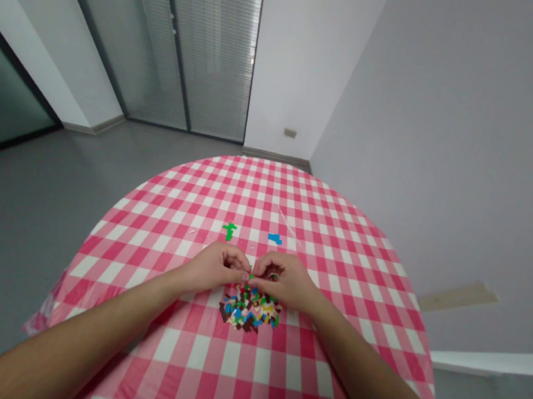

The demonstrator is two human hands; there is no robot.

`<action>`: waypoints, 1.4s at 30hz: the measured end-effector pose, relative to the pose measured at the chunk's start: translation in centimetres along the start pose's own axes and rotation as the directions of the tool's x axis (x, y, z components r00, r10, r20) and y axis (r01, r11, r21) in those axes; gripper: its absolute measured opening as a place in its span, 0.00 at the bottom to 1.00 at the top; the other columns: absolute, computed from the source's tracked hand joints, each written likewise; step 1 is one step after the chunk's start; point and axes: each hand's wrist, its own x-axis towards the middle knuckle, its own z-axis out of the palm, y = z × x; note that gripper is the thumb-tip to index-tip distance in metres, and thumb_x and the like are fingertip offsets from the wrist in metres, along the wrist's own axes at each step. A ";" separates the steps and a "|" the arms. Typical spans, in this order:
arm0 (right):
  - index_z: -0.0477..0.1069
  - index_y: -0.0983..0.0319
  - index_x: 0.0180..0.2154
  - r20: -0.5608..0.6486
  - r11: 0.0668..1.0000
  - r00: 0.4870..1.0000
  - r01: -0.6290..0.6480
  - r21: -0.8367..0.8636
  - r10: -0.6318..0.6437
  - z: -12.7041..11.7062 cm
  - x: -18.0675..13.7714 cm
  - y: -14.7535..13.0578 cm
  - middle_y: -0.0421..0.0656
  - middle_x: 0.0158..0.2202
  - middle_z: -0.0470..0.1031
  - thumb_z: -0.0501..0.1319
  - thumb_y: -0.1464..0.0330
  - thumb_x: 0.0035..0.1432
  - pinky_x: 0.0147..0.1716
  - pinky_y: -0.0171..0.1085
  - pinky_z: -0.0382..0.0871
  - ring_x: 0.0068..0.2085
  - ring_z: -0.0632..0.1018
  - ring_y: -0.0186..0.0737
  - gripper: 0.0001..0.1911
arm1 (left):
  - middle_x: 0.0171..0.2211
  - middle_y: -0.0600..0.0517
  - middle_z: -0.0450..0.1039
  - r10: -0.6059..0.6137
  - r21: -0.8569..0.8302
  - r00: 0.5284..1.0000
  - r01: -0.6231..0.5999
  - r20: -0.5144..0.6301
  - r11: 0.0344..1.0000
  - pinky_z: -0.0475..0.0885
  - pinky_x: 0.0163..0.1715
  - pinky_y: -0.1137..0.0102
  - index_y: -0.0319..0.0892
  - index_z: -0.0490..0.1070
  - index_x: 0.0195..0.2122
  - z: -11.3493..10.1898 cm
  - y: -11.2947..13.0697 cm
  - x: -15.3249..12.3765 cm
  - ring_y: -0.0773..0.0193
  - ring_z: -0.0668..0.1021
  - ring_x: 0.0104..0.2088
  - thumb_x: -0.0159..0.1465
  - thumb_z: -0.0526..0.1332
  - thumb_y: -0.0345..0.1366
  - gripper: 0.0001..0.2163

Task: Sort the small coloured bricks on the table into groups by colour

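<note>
Our grip is two-handed: left hand [217, 264] and right hand [281, 278] meet fingertip to fingertip, pinched closed around a tiny green brick [251, 277] just above the brick pile [250, 307] on the counter [227, 363]. We judge a slip likely with so small a piece. Dropped there, it would vanish among the others.

We look down on a round table [206, 373] under a red-and-white checked cloth. Our left hand [217, 266] and right hand [281, 278] meet above a pile of small multicoloured bricks [250, 307], fingertips touching, pinching a tiny green piece [251, 277] between them; the right hand seems to hold another green bit, too small to make out. Beyond the hands lie a green brick assembly [229, 230] and, well apart to its right, a blue brick assembly [274, 239]. Behind the table stand grey floor, glass doors with blinds [203, 43] and a white wall.
</note>
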 end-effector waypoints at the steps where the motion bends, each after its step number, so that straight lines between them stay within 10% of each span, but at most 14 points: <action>1: 0.72 0.61 0.29 -0.001 1.000 1.000 0.004 -0.008 -0.004 0.0 0.0 0.0 0.41 0.28 0.76 0.69 0.66 0.50 0.30 0.34 0.70 0.29 0.76 0.35 0.08 | 0.23 0.53 0.75 -0.001 -0.014 1.000 0.001 0.004 1.000 0.68 0.24 0.72 0.39 0.74 0.30 -0.1 0.0 0.0 0.68 0.74 0.22 0.52 0.68 0.35 0.07; 17: 0.75 0.61 0.28 -0.170 0.994 0.983 0.058 -0.096 -0.074 0.2 0.2 0.0 0.40 0.29 0.79 0.63 0.74 0.51 0.30 0.32 0.71 0.30 0.77 0.35 0.03 | 0.23 0.51 0.77 0.142 0.164 0.982 -0.120 -0.126 0.979 0.67 0.23 0.71 0.40 0.79 0.36 0.3 0.5 -0.1 0.67 0.74 0.22 0.56 0.63 0.36 0.10; 26: 0.81 0.62 0.38 0.330 0.902 0.944 0.148 -0.406 -0.006 -1.1 0.2 -0.2 0.45 0.35 0.80 0.63 0.76 0.56 0.34 0.33 0.69 0.34 0.77 0.37 0.10 | 0.28 0.50 0.78 0.231 0.471 0.883 -0.012 -0.409 0.882 0.69 0.27 0.69 0.41 0.78 0.34 -4.7 0.1 0.7 0.64 0.74 0.26 0.57 0.63 0.36 0.08; 42: 0.78 0.63 0.34 0.354 0.863 0.935 0.176 -0.473 0.003 -1.1 -0.1 -0.2 0.45 0.33 0.78 0.61 0.73 0.57 0.32 0.34 0.65 0.34 0.75 0.37 0.06 | 0.32 0.49 0.81 0.227 0.637 0.885 0.097 -0.407 0.765 0.69 0.32 0.67 0.43 0.79 0.32 -6.5 -1.9 2.1 0.60 0.79 0.32 0.58 0.61 0.35 0.07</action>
